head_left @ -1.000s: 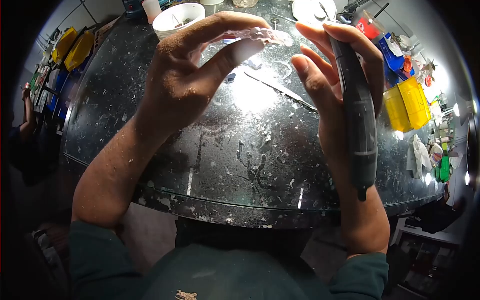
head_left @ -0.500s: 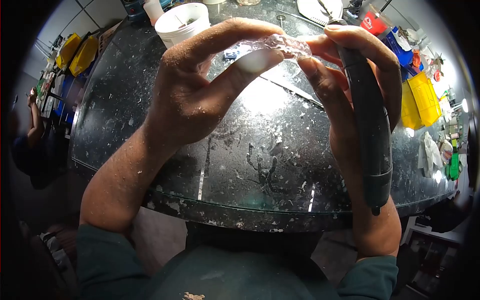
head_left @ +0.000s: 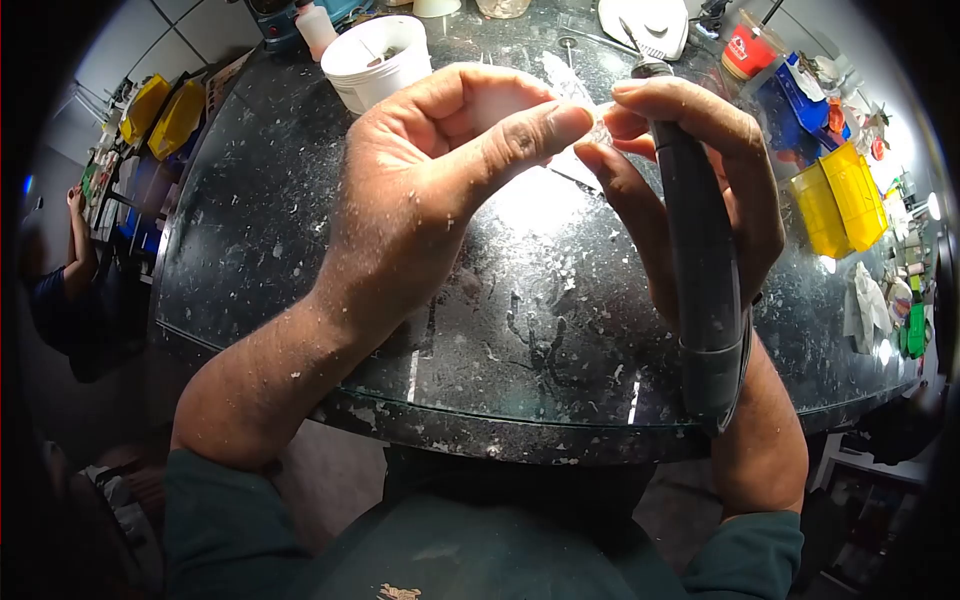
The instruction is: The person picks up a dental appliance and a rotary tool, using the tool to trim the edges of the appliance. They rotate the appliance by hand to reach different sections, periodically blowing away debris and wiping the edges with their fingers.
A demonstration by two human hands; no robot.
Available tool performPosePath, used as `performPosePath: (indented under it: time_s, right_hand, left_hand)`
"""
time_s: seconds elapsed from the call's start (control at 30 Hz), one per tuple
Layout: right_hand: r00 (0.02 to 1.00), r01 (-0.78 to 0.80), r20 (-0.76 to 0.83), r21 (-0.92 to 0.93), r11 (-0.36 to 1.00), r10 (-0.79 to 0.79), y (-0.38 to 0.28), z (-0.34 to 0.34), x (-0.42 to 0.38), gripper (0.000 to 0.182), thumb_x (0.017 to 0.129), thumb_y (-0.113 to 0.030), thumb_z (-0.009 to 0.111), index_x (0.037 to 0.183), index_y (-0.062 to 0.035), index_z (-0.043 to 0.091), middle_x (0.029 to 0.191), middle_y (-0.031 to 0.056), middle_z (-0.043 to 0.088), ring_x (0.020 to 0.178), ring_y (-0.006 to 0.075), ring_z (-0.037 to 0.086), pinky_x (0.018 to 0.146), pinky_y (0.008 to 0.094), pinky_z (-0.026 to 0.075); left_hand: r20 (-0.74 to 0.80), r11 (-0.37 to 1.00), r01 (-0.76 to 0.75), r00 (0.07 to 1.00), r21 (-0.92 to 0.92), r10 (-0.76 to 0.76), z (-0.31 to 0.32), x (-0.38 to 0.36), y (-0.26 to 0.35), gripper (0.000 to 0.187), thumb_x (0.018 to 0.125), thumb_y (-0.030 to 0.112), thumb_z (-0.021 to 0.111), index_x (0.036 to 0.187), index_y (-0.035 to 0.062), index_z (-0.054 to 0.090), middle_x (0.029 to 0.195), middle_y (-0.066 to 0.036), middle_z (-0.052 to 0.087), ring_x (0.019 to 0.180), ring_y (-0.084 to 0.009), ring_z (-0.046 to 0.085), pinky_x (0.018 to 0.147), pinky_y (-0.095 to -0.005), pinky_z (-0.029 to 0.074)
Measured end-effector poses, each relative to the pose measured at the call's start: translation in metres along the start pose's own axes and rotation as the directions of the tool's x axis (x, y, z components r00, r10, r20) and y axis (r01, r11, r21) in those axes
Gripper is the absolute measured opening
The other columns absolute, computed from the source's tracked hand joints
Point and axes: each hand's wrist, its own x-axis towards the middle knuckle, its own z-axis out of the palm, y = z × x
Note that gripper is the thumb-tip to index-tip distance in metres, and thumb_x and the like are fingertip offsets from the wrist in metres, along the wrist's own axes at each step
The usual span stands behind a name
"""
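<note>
My left hand (head_left: 430, 170) pinches a small clear plastic piece (head_left: 566, 78) between thumb and fingers. Part of it pokes up past the fingertips in the glare; the rest is covered. My right hand (head_left: 690, 160) holds a dark rotary handpiece (head_left: 700, 250) that lies across the palm, its thin tip pointing up and away. The right thumb and forefinger also reach the near end of the clear piece, close to the left fingertips. White specks of dust cling to my left hand and forearm.
A black worktop (head_left: 300, 250) is strewn with white debris. A white tub (head_left: 375, 65) stands at back left, with a small bottle (head_left: 316, 30) beside it. Yellow bins (head_left: 840, 200) and a red cup (head_left: 750, 48) are at right. Another person's arm (head_left: 80, 240) shows far left.
The clear piece has been turned from lying sideways between the hands to pointing up and away. My left hand has rolled and lowered slightly; the handpiece has shifted a little left.
</note>
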Motion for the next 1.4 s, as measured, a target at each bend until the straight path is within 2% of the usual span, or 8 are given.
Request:
performPosePath:
  time_s: [0.27,0.7,0.83,0.9,1.17,1.23,1.33,1.4]
  right_hand:
    - [0.989,0.133,0.071,-0.097,0.986,-0.127,0.011,-0.003,0.002,0.040,0.080,0.003,0.080,0.116,0.0024,0.062,0.111,0.0111,0.066,0.095,0.0168,0.069,0.079,0.0281,0.059]
    - [0.986,0.113,0.123,-0.010,0.994,-0.111,0.019,-0.008,0.001,0.045,0.079,0.007,0.078,0.119,0.0000,0.058,0.112,0.0133,0.066,0.099,0.0167,0.068,0.079,0.0269,0.059]
    - [0.994,0.061,0.088,-0.013,0.998,-0.060,0.014,-0.008,0.002,0.047,0.078,0.005,0.080,0.120,0.0001,0.058,0.114,0.0123,0.066,0.098,0.0164,0.068,0.078,0.0273,0.059]
    - [0.993,0.066,0.099,-0.036,0.997,-0.062,0.011,-0.007,0.001,0.047,0.078,0.004,0.080,0.119,0.0001,0.058,0.114,0.0117,0.065,0.097,0.0164,0.068,0.078,0.0272,0.059]
    - [0.988,0.153,0.036,-0.063,0.986,-0.151,0.022,-0.012,0.002,0.051,0.080,-0.003,0.081,0.121,0.0022,0.052,0.116,0.0168,0.063,0.105,0.0273,0.069,0.090,0.0386,0.059]
    - [0.981,0.189,0.059,-0.130,0.973,-0.182,0.023,-0.012,0.006,0.054,0.081,-0.001,0.080,0.125,0.0007,0.049,0.115,0.0188,0.064,0.108,0.0300,0.068,0.090,0.0398,0.060]
    - [0.991,0.057,0.132,-0.272,0.961,-0.022,-0.011,-0.006,0.020,0.054,0.081,0.000,0.079,0.126,-0.0002,0.049,0.114,0.0195,0.064,0.108,0.0302,0.068,0.087,0.0388,0.061]
    - [0.991,0.133,0.050,-0.166,0.977,-0.126,0.018,-0.009,0.012,0.055,0.081,-0.001,0.080,0.126,-0.0001,0.049,0.113,0.0192,0.064,0.108,0.0302,0.068,0.087,0.0379,0.061]
  left_hand:
    - [0.120,0.956,0.140,0.987,-0.260,-0.112,-0.014,0.001,-0.016,0.030,0.096,0.020,0.068,0.121,0.0033,0.067,0.108,-0.009,0.071,0.100,-0.0153,0.066,0.098,-0.0358,0.046]
    - [0.062,0.996,0.076,0.995,0.044,-0.079,-0.019,0.011,-0.013,0.027,0.101,0.023,0.059,0.116,0.0016,0.068,0.098,-0.006,0.069,0.095,-0.0140,0.064,0.094,-0.0315,0.045]
    - [0.300,0.993,0.072,0.949,0.095,-0.097,-0.039,0.015,-0.015,0.032,0.102,0.027,0.059,0.116,-0.0001,0.066,0.098,-0.007,0.069,0.093,-0.0132,0.064,0.094,-0.0315,0.047]
    - [0.029,0.985,0.007,1.000,0.171,-0.012,0.000,0.004,0.002,0.031,0.100,0.024,0.062,0.118,-0.0001,0.064,0.102,-0.009,0.069,0.099,-0.0133,0.065,0.097,-0.0313,0.049]
    - [-0.086,0.974,-0.086,0.991,0.211,0.106,-0.011,0.006,-0.008,0.030,0.092,0.011,0.072,0.119,-0.0008,0.064,0.104,-0.012,0.072,0.102,-0.0184,0.069,0.096,-0.0322,0.052]
    - [0.116,0.641,-0.344,0.922,0.686,0.370,-0.017,0.011,0.001,0.026,0.089,0.010,0.075,0.113,0.0025,0.069,0.102,-0.010,0.073,0.100,-0.0173,0.069,0.093,-0.0318,0.053]
    - [0.257,0.439,-0.493,0.831,0.751,0.494,-0.021,0.018,0.010,0.025,0.083,0.006,0.078,0.108,0.0046,0.073,0.100,-0.008,0.073,0.098,-0.0177,0.069,0.090,-0.0304,0.053]
    - [0.350,0.275,-0.550,0.769,0.788,0.535,-0.021,0.020,0.013,0.025,0.082,0.002,0.078,0.106,0.0045,0.073,0.103,-0.008,0.074,0.099,-0.0188,0.070,0.090,-0.0306,0.054]
